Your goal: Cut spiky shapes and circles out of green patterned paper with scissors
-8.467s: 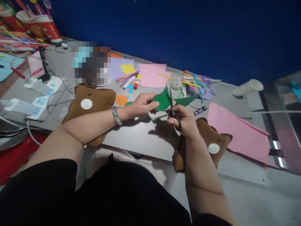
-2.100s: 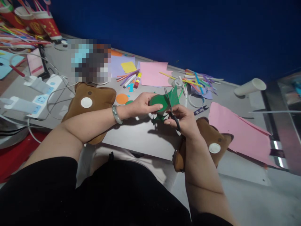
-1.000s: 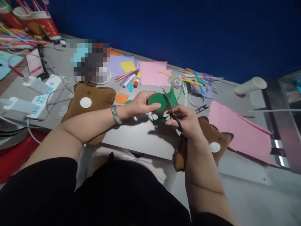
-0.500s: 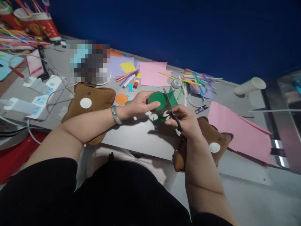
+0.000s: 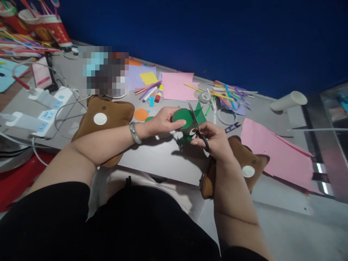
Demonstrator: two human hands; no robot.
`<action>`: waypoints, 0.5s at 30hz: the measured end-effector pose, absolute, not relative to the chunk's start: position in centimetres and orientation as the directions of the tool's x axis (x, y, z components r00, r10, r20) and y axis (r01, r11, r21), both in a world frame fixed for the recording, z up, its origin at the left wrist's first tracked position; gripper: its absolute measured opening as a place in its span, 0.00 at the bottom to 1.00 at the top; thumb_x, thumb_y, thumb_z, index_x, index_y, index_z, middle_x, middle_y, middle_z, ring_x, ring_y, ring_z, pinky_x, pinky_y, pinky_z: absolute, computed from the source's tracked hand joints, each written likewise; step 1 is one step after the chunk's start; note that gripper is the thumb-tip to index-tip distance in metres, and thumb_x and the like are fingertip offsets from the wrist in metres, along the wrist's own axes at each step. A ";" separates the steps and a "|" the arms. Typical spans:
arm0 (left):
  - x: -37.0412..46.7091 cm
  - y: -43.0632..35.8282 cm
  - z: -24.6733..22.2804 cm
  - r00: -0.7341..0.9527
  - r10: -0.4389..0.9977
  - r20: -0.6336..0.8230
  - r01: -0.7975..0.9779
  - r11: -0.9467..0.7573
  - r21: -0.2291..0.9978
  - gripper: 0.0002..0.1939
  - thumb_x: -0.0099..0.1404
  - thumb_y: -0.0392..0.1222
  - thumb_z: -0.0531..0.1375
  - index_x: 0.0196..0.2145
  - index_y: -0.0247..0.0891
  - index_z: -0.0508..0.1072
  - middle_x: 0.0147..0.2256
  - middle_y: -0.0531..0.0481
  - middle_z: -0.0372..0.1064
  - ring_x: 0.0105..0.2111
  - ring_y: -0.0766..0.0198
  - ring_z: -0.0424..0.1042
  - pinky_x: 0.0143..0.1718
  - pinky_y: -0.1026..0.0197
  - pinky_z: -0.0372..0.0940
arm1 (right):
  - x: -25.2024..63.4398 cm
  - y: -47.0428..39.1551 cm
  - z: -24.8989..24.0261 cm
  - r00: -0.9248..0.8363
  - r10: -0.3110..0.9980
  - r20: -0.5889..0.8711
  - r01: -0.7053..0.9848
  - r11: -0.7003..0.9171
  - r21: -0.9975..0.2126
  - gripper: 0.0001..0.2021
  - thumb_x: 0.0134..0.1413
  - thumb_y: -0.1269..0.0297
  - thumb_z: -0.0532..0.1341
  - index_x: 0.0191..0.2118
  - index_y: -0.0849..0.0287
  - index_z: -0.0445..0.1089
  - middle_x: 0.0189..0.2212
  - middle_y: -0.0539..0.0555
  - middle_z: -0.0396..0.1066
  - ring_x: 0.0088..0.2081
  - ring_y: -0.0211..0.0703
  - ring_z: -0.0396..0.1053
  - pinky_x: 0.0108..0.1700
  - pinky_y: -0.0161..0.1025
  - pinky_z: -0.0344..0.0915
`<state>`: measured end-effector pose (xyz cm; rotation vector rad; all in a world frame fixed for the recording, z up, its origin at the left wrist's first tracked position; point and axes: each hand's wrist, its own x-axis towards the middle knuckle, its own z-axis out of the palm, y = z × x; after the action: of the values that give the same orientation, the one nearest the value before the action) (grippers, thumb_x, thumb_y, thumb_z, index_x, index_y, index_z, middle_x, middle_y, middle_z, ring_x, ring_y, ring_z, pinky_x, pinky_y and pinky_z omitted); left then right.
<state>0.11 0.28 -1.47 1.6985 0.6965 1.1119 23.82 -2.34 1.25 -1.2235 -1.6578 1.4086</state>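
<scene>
My left hand (image 5: 166, 121) pinches a rounded piece of green paper (image 5: 181, 117), thumb on top. In my right hand (image 5: 214, 139) is a pair of scissors (image 5: 196, 121) with dark handles, its blades pointing up and away along the right edge of the green paper. A pointed green offcut (image 5: 200, 115) shows just beyond the blades. Below the hands are more green scraps (image 5: 186, 138), partly in shadow. An orange paper circle (image 5: 141, 114) lies left of my left hand, with a bit of another green piece (image 5: 149, 119) beside my wrist.
Brown cushions (image 5: 114, 108) lie beneath both forearms. Behind are pink paper (image 5: 178, 85), a glue stick (image 5: 159, 93), colored sticks (image 5: 231, 94) and a tape roll (image 5: 227, 116). Thread snips (image 5: 232, 127) rest right of my hand. A power strip (image 5: 50, 112) with cables stands left.
Both hands stay almost in place, still holding the green paper and the scissors. The green paper and offcut have shifted very slightly; the whole view has moved a little.
</scene>
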 end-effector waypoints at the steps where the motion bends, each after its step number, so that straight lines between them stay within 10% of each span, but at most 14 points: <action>1: 0.1 0.3 -1.5 0.423 0.830 0.363 -0.041 -0.383 0.923 0.25 0.65 0.59 0.68 0.25 0.39 0.63 0.24 0.56 0.57 0.25 0.69 0.54 0.27 0.62 0.54 | 23.8 -2.4 1.3 -0.364 0.926 -0.099 0.247 -0.006 -0.969 0.34 0.21 0.41 0.86 0.31 0.54 0.72 0.18 0.43 0.64 0.20 0.34 0.59 0.21 0.34 0.54; 15: 0.1 0.1 -1.2 0.416 0.837 0.356 -0.048 -0.371 0.928 0.22 0.66 0.56 0.65 0.27 0.38 0.65 0.25 0.55 0.61 0.26 0.70 0.59 0.28 0.64 0.56 | 23.8 -2.6 1.8 -0.338 0.934 -0.115 0.286 -0.014 -0.958 0.35 0.19 0.39 0.85 0.30 0.56 0.73 0.18 0.44 0.64 0.22 0.34 0.59 0.24 0.33 0.54</action>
<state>0.08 0.07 -1.22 1.6801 0.6971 1.1168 23.81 -2.60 1.81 -1.2796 -1.6634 1.3786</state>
